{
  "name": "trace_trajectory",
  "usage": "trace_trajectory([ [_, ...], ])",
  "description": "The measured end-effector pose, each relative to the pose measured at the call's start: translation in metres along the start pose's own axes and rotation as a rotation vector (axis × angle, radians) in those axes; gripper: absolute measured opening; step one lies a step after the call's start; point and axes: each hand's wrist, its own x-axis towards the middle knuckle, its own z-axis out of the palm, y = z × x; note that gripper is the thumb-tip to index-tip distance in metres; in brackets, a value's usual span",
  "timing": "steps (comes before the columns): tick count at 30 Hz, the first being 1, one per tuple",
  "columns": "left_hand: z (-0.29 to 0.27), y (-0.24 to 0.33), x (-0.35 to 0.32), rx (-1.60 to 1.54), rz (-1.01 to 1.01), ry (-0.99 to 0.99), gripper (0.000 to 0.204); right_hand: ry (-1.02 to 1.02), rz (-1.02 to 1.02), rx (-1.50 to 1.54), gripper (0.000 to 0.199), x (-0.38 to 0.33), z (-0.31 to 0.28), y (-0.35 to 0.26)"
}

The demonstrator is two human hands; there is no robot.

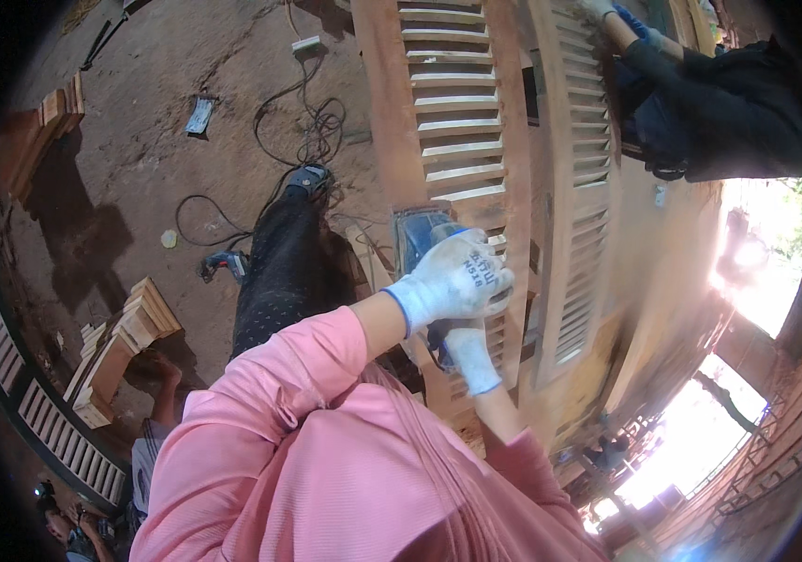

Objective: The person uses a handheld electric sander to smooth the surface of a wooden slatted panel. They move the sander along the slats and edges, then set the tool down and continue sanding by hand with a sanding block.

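A blue power sander (415, 234) rests on a louvered wooden shutter (465, 122) in front of me. My left hand (460, 276), in a white glove with a blue cuff, is closed over the top of the sander. Just nearer to my body, my right hand (468, 354), gloved the same way, grips the tool's dark rear part. Its fingers are partly hidden by my left hand and the tool. The shutter's slats run crosswise between two long side rails.
A second louvered shutter (565, 187) lies alongside to the right. Beyond it another person (720, 112) in dark clothes works with gloved hands. Black cable (321, 131) coils on the dirt floor, near another power tool (223, 265). Stacked wooden pieces (129, 342) stand at left.
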Motion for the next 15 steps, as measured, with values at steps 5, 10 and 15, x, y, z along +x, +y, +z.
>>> trace_trajectory([
  [5,-0.025,-0.016,0.012,0.037,-0.077,0.093,0.024,-0.347,0.473,0.441,0.028,0.038,-0.089,-0.058],
  [10,-0.01,0.004,-0.023,-0.082,-0.08,0.11,0.024,-0.121,0.068,0.377,0.061,0.005,0.01,0.002],
  [15,-0.054,-0.02,-0.009,0.053,-0.135,0.178,0.024,-0.303,0.036,0.031,0.063,0.049,-0.046,-0.036],
])
